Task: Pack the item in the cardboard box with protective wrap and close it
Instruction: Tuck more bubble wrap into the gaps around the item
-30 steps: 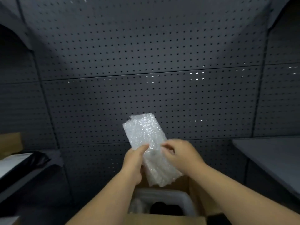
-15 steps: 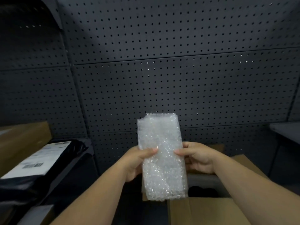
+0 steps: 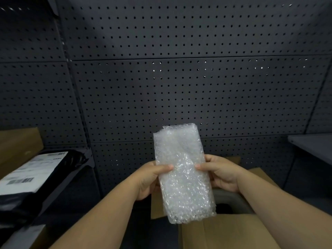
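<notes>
A folded sheet of clear bubble wrap stands upright in front of me, held at mid-height from both sides. My left hand pinches its left edge with the thumb on the front. My right hand grips its right edge the same way. Below and behind it sits the open cardboard box, its near flap folded toward me. Inside the box a grey-white item with a dark opening shows partly, mostly hidden by the wrap and my right forearm.
A dark perforated metal wall fills the background. At the left, a black mailer bag with white shipping labels lies on a shelf, with a brown cardboard box behind it. A grey shelf edge juts in at the right.
The wrap has turned from tilted to upright, and both hands have shifted to grip its opposite edges. The view swung left, bringing the mailer bag and left box into sight.
</notes>
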{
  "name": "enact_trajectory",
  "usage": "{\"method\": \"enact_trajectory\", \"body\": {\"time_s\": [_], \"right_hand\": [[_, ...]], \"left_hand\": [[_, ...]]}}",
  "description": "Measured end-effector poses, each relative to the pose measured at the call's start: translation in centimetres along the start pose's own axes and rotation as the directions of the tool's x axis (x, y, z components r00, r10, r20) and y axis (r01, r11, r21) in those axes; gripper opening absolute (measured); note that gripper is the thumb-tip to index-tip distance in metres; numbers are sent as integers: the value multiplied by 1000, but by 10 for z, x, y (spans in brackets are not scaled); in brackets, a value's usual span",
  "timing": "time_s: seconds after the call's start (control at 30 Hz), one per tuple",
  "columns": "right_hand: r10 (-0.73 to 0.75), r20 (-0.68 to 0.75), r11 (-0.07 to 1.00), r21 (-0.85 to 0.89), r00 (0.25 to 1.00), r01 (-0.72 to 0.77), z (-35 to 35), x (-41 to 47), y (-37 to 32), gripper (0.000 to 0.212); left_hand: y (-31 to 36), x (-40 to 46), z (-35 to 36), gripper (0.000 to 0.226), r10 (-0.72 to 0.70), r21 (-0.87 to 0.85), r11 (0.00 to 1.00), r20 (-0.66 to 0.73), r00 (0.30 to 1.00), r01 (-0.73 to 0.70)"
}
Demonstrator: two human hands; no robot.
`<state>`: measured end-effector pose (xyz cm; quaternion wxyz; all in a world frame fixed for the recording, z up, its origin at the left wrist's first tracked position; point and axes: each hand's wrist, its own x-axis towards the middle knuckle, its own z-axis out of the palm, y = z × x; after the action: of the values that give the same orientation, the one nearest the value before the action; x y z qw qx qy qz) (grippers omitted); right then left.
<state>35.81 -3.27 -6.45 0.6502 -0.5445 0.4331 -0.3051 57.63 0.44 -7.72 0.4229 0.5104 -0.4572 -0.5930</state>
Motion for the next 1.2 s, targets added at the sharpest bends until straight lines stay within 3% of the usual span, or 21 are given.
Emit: {"method": "enact_trajectory", "body": {"time_s": [0.2,0.33,0.53,0.87,1.03,1.2], "right_hand": [[27,51,1000,-15,998,-27,-8,-4,-3,38],[36,56,999,35,998,-38,-15,-4,-4,22],[25,60,994,100,998,-30,-18,-3,-5,42],[1,44,982,187,999,-9,-25,-2,-4,41],[-35,-8,980,195,999,35,-25,-1,-2,39],[-6,97,993,117,995,-6,-28,-4,5,52]], "left_hand": [[-1,3,9,50,44,25,999,28,999,-45],[-2,5,11,33,21,8,1000,63,998,-22],[-1,5,14,22,23,-61,998,62,998,-19],[-3,4,20,38,48,-74,996,82,995,-42],[0,4,30,31,101,-145,984,1,995,-100],[1,6,47,23,130,-157,977,-91,987,-144]]}}
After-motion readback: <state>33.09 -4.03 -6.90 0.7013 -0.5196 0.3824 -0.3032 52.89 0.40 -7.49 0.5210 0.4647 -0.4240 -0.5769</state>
